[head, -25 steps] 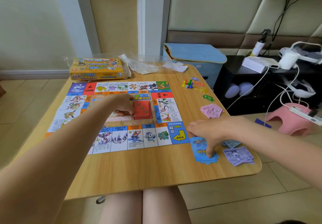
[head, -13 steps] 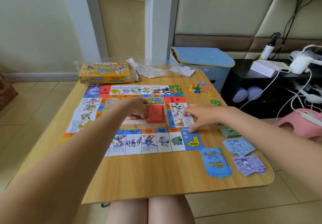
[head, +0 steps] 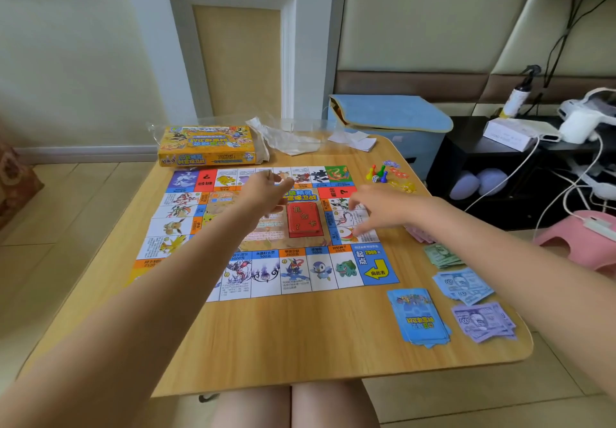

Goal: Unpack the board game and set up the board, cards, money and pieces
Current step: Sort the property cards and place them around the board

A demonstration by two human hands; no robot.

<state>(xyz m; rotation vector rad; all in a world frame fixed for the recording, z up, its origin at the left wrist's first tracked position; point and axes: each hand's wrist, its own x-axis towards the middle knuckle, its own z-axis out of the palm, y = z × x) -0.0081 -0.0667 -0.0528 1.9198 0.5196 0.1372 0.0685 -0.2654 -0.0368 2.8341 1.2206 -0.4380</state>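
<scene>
Knees show at six o'clock under the near edge of the wooden table [head: 266,344]; both bare forearms reach out over it. Nearest on the tabletop, at about four o'clock, a fanned stack of blue cards [head: 419,319] lies face down, just beside a loose pile of purple notes [head: 483,321]; a little farther lie the blue notes [head: 463,286], then the green notes [head: 443,256], and a sliver of pink notes [head: 418,232] shows past the right wrist. The board [head: 300,271] lies flat in the middle of the table, its blue arrow corner toward four o'clock. On the board's centre rests a red card deck [head: 305,219], squared up. The right hand [head: 376,209] hovers over the board's three-o'clock edge, just right of the red deck, fingers loosely spread and pointing down-left, holding nothing I can see; whether the fingertips touch the board I cannot tell. The left hand [head: 266,192] is over the board's centre toward eleven o'clock of the red deck, fingers relaxed and only lightly curled — nothing visibly gripped, though its underside is hidden. Farther off at two o'clock stand the small coloured pawns [head: 377,172] with a white die [head: 375,179] beside them, and a scatter of tiny plastic pieces [head: 400,179] close by. At the far edge, around twelve o'clock, the yellow game box [head: 206,146] lies on its back; crumpled clear wrapping [head: 286,137] and a folded white paper [head: 355,139] lie to its right. Beyond the table — a blue storage box [head: 390,127] by the wall.
</scene>
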